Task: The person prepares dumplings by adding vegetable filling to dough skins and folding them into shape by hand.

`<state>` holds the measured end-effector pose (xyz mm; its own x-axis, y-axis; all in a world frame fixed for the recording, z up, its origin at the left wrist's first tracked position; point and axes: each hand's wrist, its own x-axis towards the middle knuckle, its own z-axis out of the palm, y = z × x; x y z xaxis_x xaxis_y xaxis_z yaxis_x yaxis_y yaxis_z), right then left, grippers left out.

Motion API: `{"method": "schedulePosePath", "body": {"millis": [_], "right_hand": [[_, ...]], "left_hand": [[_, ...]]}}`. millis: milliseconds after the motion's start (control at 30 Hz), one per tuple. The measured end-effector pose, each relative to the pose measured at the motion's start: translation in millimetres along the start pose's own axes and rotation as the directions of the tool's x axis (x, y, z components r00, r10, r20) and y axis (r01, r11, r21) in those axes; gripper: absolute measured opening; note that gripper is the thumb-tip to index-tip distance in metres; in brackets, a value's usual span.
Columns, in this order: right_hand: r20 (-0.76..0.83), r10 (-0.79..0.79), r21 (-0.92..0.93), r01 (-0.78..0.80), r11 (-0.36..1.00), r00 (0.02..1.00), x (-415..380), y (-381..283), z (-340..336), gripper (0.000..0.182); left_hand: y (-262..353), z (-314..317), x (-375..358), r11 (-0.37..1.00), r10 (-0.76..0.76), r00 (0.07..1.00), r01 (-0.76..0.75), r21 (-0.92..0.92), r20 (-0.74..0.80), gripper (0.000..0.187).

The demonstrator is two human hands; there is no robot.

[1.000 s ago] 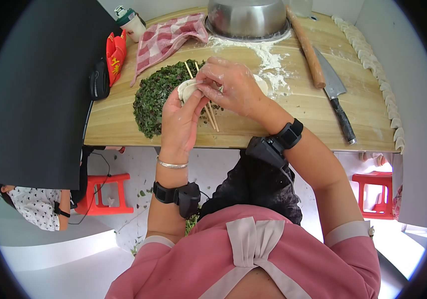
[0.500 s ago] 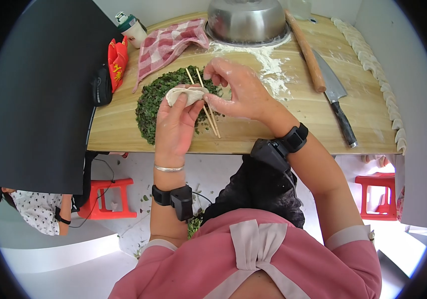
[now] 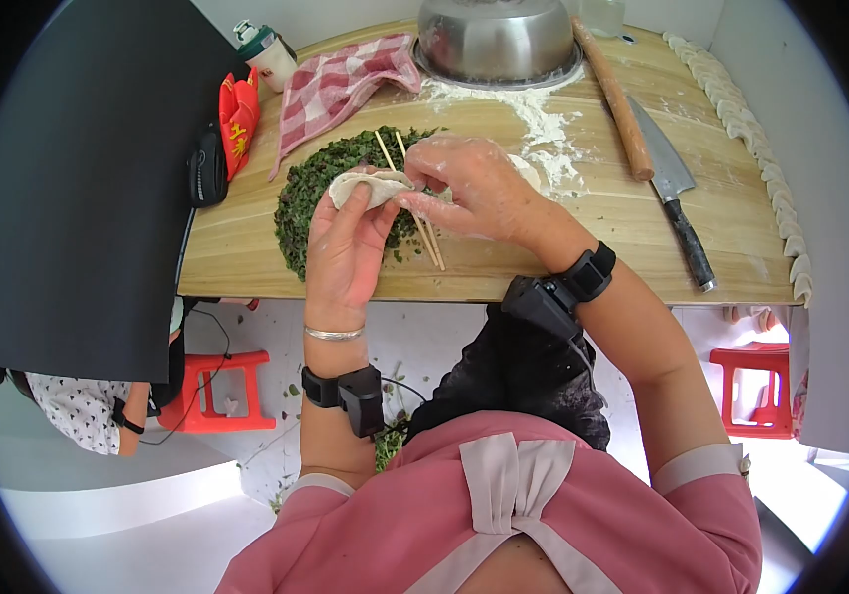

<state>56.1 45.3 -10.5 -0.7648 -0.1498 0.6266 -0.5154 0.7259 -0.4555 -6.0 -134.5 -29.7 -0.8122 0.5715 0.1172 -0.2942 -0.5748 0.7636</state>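
Note:
A folded dumpling (image 3: 373,187) of pale dough rests in my left hand (image 3: 343,246), whose thumb lies across its near side with the fingers behind. At the dumpling's right end, my right hand (image 3: 474,188) pinches the edge between thumb and forefinger; flour dusts the fingers. Beneath both hands is a heap of chopped greens (image 3: 307,210). A pair of chopsticks (image 3: 432,244) leans over the heap's right side, partly hidden by my right hand. Just beyond that hand, a pale round piece of dough (image 3: 525,172) shows in part.
A steel bowl (image 3: 499,45) stands upside down at the back, with loose flour (image 3: 546,127) before it. Rolling pin (image 3: 622,114) and cleaver (image 3: 670,163) lie right. Finished dumplings (image 3: 776,188) line the right edge. A checked cloth (image 3: 340,89) lies left; a person (image 3: 83,411) sits beyond the partition.
My right hand's fingers have closed in on the dumpling's right end; before, the forefinger was raised away. The piece of dough behind that hand has come into sight. The view has shifted slightly.

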Motion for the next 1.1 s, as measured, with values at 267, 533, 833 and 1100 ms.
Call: {"method": "schedulePosePath", "body": {"millis": [267, 533, 833, 1100], "right_hand": [[-0.065, -0.088, -0.027, 0.087, 0.996, 0.994, -0.1, 4.3, 9.7, 0.014], [0.073, -0.063, 0.020, 0.061, 0.998, 0.995, -0.6, -0.4, 2.3, 0.026], [0.026, -0.063, -0.076, 0.065, 0.995, 0.998, -0.6, -3.2, 5.8, 0.031], [-0.024, -0.102, 0.012, 0.102, 0.995, 0.995, -0.8, -0.9, 15.5, 0.018]], "left_hand": [[-5.0, 1.7, -0.8, 1.000, 0.024, 0.998, -0.024, 0.007, -0.054, 0.024], [-0.1, -1.5, -4.5, 0.998, 0.026, 1.000, -0.026, 0.062, -0.003, 0.021], [0.8, -0.5, -6.5, 0.983, 0.013, 0.998, -0.024, 0.182, 0.059, 0.018], [-2.9, 0.9, -7.4, 0.978, 0.045, 0.999, -0.045, 0.205, 0.007, 0.018]]}}
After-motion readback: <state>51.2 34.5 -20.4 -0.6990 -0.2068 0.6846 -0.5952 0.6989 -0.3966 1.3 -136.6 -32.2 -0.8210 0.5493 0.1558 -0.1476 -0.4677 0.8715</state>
